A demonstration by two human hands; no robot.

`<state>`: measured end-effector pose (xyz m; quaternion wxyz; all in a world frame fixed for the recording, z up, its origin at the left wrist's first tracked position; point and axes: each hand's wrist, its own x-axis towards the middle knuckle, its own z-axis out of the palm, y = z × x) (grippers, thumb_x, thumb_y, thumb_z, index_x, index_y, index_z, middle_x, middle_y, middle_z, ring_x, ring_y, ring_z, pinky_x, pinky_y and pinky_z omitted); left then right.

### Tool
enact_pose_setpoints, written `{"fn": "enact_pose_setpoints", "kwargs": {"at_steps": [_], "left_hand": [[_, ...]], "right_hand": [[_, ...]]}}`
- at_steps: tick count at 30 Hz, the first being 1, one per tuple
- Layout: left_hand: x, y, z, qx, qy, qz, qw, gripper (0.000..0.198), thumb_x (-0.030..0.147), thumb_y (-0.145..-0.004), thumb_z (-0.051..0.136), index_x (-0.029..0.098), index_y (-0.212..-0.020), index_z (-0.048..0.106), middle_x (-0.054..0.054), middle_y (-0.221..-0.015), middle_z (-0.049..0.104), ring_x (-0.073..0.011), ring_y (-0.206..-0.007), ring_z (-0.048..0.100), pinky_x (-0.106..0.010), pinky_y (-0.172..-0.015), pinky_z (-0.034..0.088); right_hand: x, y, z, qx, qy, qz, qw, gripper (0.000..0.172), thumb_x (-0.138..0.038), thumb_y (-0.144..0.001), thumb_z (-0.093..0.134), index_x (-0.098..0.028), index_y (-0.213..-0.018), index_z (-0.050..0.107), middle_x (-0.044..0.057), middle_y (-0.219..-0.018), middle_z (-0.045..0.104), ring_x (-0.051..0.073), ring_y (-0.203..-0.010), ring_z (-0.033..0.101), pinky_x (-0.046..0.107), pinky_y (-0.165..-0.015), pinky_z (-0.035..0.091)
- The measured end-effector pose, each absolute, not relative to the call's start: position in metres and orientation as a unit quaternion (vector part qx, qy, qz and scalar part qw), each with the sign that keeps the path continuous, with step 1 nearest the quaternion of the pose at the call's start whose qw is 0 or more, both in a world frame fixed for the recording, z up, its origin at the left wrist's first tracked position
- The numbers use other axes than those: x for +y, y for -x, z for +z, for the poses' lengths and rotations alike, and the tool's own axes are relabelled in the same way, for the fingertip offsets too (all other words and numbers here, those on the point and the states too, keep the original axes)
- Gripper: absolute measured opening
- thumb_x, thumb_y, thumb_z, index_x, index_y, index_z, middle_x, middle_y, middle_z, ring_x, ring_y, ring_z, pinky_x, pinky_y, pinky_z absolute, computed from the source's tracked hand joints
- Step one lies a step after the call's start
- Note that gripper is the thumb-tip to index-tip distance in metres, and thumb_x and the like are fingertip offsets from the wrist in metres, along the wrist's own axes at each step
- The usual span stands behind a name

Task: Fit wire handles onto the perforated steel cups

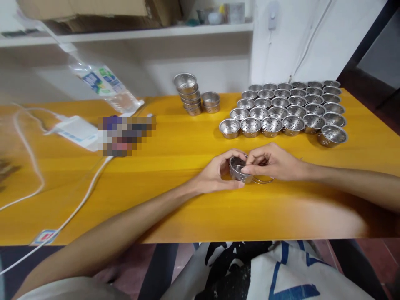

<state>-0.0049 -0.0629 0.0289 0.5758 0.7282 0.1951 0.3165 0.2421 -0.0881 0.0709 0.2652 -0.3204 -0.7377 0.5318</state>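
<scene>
Near the middle of the frame, slightly right and below centre, the person holds a small metal cup (pixel 239 171) with a perforated wall. The left hand (pixel 215 171) curves around its left side like an open C, fingers at the far rim and thumb along the near wall, keeping the cup tilted just above or on the yellow table (pixel 175 212); which of the two cannot be told. The right hand (pixel 270 162) has its fingers curled, with thumb and forefinger drawn close together at the cup's right rim, the thumb reaching over the opening. Whether they pinch the rim or something else is hidden. Below this hand, beside the cup, shows a thin wire loop (pixel 264 181). Rows of similar cups (pixel 271 126) stand at the upper right, and a stack of cups (pixel 190 96) rises at upper centre.
</scene>
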Motion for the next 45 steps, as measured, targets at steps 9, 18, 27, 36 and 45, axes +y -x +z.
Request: {"fn": "enact_pose_setpoints", "kwargs": {"at_steps": [9, 18, 27, 36, 45], "left_hand": [[-0.063, 0.005, 0.026, 0.188, -0.723, 0.329, 0.577, 0.054, 0.028, -0.078, 0.100, 0.022, -0.122, 0.068, -0.007, -0.122, 0.065, -0.0202, -0.106, 0.066, -0.033, -0.093, 0.057], [-0.064, 0.003, 0.029, 0.198, -0.720, 0.331, 0.577, 0.050, 0.030, -0.083, 0.098, 0.022, -0.123, 0.068, -0.009, -0.127, 0.067, -0.0233, -0.116, 0.068, -0.036, -0.103, 0.055], [-0.060, 0.006, 0.022, 0.189, -0.754, 0.345, 0.526, 0.055, 0.031, -0.083, 0.098, 0.024, -0.129, 0.068, -0.009, -0.129, 0.068, -0.0229, -0.113, 0.071, -0.038, -0.097, 0.060], [-0.079, 0.007, 0.023, 0.166, -0.873, 0.433, 0.149, 0.060, 0.026, -0.092, 0.090, 0.029, -0.147, 0.065, -0.014, -0.144, 0.067, -0.0325, -0.130, 0.072, -0.054, -0.109, 0.065], [-0.074, 0.005, 0.017, 0.183, -0.909, 0.330, 0.176, 0.096, 0.029, -0.109, 0.071, 0.037, -0.184, 0.011, -0.019, -0.182, 0.029, -0.0418, -0.171, 0.035, -0.070, -0.134, 0.047]], "right_hand": [[-0.088, -0.242, 0.072, -0.746, 0.315, 0.518, 0.275, 0.047, -0.059, -0.098, 0.080, -0.016, -0.086, 0.069, -0.005, -0.066, 0.059, 0.006, -0.056, 0.041, 0.022, -0.052, 0.030], [-0.088, -0.242, 0.071, -0.766, 0.335, 0.444, 0.321, 0.050, -0.064, -0.098, 0.081, -0.016, -0.085, 0.070, -0.007, -0.061, 0.051, 0.007, -0.057, 0.034, 0.025, -0.053, 0.023], [-0.086, -0.244, 0.074, -0.764, 0.331, 0.475, 0.286, 0.044, -0.058, -0.101, 0.077, -0.017, -0.087, 0.070, -0.005, -0.066, 0.058, 0.008, -0.057, 0.044, 0.024, -0.054, 0.033], [-0.087, -0.247, 0.073, -0.725, 0.417, 0.448, 0.315, 0.047, -0.026, -0.085, 0.081, -0.021, -0.130, 0.066, 0.006, -0.115, 0.074, 0.013, -0.072, 0.067, 0.025, -0.056, 0.052], [-0.042, -0.335, 0.155, -0.845, 0.531, 0.058, 0.030, 0.004, -0.015, -0.088, 0.084, -0.019, -0.087, 0.083, 0.003, -0.082, 0.080, 0.015, -0.074, 0.065, 0.032, -0.072, 0.040]]}}
